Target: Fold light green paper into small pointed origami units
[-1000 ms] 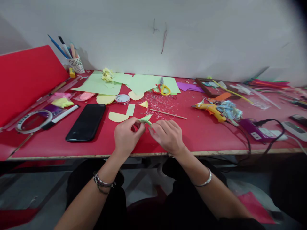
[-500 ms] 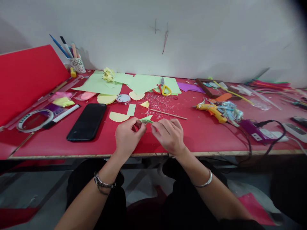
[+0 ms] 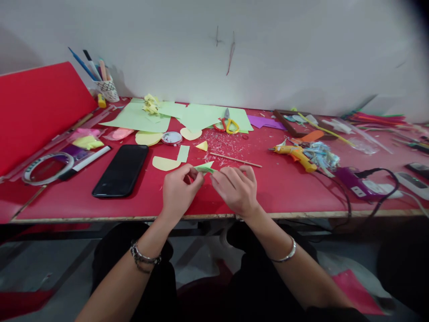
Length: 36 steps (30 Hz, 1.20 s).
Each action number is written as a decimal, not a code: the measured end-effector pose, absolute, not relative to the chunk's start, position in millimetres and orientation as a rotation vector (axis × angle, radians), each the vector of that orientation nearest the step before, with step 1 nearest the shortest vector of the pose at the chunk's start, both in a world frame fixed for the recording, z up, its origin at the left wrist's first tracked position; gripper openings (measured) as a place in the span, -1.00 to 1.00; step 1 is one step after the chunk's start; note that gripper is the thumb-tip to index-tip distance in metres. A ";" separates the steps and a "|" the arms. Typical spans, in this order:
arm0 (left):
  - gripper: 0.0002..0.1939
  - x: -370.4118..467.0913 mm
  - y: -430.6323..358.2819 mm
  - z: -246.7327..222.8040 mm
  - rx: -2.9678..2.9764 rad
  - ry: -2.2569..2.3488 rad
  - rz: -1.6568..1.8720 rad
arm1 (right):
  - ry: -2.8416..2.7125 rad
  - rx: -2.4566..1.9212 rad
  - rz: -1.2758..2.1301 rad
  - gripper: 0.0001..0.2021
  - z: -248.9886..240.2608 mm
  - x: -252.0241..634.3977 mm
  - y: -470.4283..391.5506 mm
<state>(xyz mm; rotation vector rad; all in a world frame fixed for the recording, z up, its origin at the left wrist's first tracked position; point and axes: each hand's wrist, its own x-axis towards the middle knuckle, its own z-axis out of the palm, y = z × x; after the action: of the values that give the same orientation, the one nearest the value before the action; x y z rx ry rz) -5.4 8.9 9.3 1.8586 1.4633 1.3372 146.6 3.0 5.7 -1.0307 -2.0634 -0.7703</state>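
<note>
Between my two hands, just above the red table (image 3: pixel 268 192), is a small piece of green paper (image 3: pixel 205 167) that looks folded in layers. My left hand (image 3: pixel 179 188) pinches its left end between thumb and forefinger. Curled fingers of my right hand (image 3: pixel 237 188) grip the other end; its fingertips are partly hidden. Just beyond lie a cut pale yellow paper shape (image 3: pixel 166 163), a green paper strip (image 3: pixel 183 154), a small yellow wedge (image 3: pixel 202 146) and a thin wooden stick (image 3: pixel 235 159).
A black phone (image 3: pixel 121 171) and a tape roll (image 3: pixel 48 168) lie to the left. Scissors (image 3: pixel 231 125) rest on green sheets (image 3: pixel 199 117) near the wall. On the right are a yellow glue gun (image 3: pixel 295 156), a purple power strip (image 3: pixel 357 184) and its cables.
Slightly more of the green paper shows between my fingers, with its layers a little more visible. My hands stay nearly in place.
</note>
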 end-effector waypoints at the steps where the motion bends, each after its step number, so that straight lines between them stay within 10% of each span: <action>1: -0.79 -5.3 9.3 9.2 1.841 1.453 1.340 | -2.070 -1.026 -0.793 -0.90 5.6 146.6 2.5; 36: -0.83 -13.9 11.5 16.4 2.034 1.174 1.292 | -2.018 -0.913 -0.327 -0.95 8.3 129.3 -9.6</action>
<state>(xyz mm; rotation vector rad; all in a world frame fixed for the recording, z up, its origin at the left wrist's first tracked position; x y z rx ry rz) -13.9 11.5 16.4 2.0344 1.1743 1.2918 129.3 -9.6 8.3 -0.9131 -2.0184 -0.3270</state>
